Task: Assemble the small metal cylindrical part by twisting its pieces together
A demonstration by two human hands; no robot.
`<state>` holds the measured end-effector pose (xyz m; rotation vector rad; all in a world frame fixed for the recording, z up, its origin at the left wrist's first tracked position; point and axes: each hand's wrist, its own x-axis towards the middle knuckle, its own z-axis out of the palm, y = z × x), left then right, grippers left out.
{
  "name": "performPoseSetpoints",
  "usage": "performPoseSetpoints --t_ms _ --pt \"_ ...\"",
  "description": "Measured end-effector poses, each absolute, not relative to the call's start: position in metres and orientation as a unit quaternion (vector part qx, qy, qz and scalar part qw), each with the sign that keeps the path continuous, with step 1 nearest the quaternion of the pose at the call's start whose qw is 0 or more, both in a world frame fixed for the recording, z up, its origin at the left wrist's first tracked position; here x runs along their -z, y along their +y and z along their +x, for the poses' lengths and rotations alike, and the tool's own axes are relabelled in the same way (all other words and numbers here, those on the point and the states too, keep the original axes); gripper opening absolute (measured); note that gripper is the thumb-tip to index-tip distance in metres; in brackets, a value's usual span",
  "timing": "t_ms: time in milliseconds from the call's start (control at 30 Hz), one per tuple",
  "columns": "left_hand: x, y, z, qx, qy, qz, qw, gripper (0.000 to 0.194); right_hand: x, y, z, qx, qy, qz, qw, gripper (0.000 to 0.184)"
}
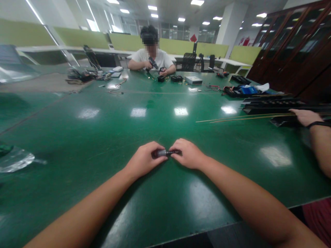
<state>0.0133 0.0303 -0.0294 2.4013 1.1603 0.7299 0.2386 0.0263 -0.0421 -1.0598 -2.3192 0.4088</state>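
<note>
Just above the green tabletop, or resting on it, a small dark cylindrical object with a grey band (161,153) lies level between my hands. My left hand (146,157) is closed around its thicker end at the left. Thumb and fingers of my right hand (188,154) pinch its thin black end at the right. The fingertips of the two hands nearly meet at the middle of the object. Both of its ends are partly hidden by the fingers, and its exact kind cannot be made out.
Across the green table (116,124) a person (152,55) holds a power drill (153,63). Another person's hand (306,117) reaches in from the right by black rails (271,103) and thin rods (240,118). Clear plastic (18,160) lies at left; an open tool case (232,91) at far right.
</note>
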Motion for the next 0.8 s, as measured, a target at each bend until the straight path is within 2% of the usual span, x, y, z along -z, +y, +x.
performPoseSetpoints --t_ms 800 --pt "0.0343 0.0324 0.0087 -0.259 0.404 0.858 0.184 0.021 0.0394 0.0265 0.2454 -0.144 -0.863 -0.400 0.273 0.010"
